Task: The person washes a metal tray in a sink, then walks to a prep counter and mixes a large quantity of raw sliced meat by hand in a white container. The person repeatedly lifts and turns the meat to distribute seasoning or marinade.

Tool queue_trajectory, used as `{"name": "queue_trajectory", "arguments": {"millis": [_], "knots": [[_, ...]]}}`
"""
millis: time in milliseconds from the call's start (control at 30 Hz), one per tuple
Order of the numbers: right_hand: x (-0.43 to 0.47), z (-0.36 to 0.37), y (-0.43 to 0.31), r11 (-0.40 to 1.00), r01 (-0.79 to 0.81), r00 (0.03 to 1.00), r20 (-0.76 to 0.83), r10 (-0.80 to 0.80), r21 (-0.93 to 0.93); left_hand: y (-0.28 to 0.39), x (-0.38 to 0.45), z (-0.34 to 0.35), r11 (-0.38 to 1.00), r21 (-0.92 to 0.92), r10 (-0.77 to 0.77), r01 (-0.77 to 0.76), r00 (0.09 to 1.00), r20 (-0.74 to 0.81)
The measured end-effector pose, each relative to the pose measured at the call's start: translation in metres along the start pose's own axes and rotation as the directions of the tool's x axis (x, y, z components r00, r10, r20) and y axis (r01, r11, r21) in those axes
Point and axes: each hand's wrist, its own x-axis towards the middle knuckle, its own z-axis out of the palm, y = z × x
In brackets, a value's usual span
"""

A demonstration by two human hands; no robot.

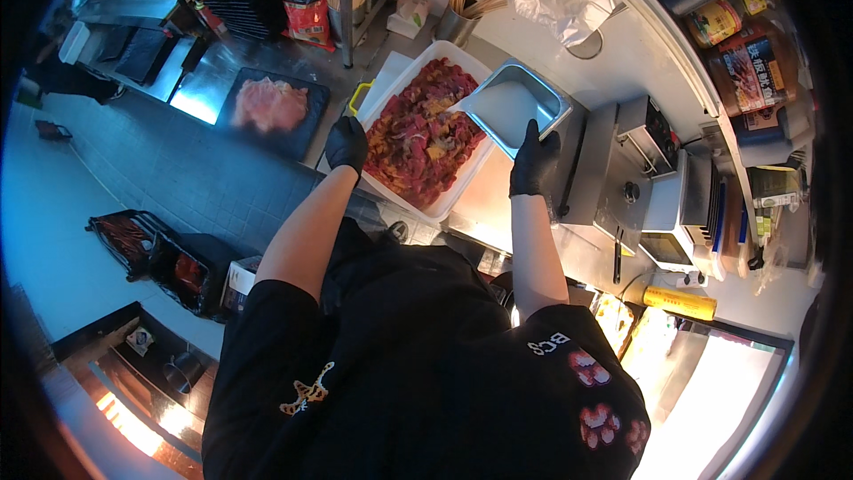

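My right hand point(535, 161), in a black glove, grips the near rim of a rectangular stainless steel pan point(563, 107). The pan tilts left over a white plastic tub point(460, 188), and the milky white liquid point(503, 105) inside reaches its low edge above the meat. Sliced red raw meat point(426, 140), mixed with yellowish-brown seasoning, fills much of the tub. At the tub's left rim is my left hand point(346, 145), also black-gloved, with its fingers curled at the edge. A yellow handle point(360, 97) sticks out just beyond these fingers.
Left of the tub, pale raw meat point(270, 104) lies on a dark cutting board point(313, 121). Behind stand a metal canister point(456, 28) of wooden skewers and a steel shelf post point(346, 20). A lidded steel appliance point(596, 170) stands to the right, below shelved bottles point(753, 70).
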Motion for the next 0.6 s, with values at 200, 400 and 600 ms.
{"name": "queue_trajectory", "arguments": {"millis": [200, 400, 600], "knots": [[0.012, -0.006, 0.011, 0.998, 0.054, 0.997, -0.056, -0.055, -0.021, 0.001, -0.001, -0.002, 1.000, 0.007, 0.006, -0.006, 1.000, 0.006], [0.004, -0.028, 0.003, 0.999, 0.028, 1.000, -0.011, -0.028, -0.031, -0.002, 0.000, 0.000, 1.000, 0.016, 0.018, -0.018, 1.000, 0.016], [-0.014, -0.044, -0.003, 0.998, 0.039, 0.999, 0.005, -0.039, -0.056, -0.001, -0.002, 0.000, 0.999, 0.010, 0.042, -0.041, 0.997, -0.062]]}}
